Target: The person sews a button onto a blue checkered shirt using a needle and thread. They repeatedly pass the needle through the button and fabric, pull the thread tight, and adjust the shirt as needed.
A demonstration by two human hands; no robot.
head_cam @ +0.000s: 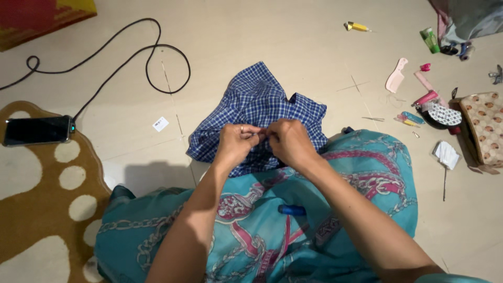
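A blue checked garment point(259, 102) lies crumpled on the pale floor just beyond my knees. Both hands meet over its near edge. My left hand point(237, 142), with a ring on one finger, pinches a fold of the cloth. My right hand point(288, 140) is closed tight against the left one, fingertips touching the same spot; whatever small thing it may pinch is hidden. A blue thread spool point(291, 210) rests on the teal patterned cloth point(367, 173) covering my lap.
A phone point(37, 130) on a black cable point(152, 57) lies on a brown and cream rug point(42, 209) at left. At right are a patterned pouch point(484, 126), a pink comb point(396, 76), tubes, pens and a white paper point(447, 154).
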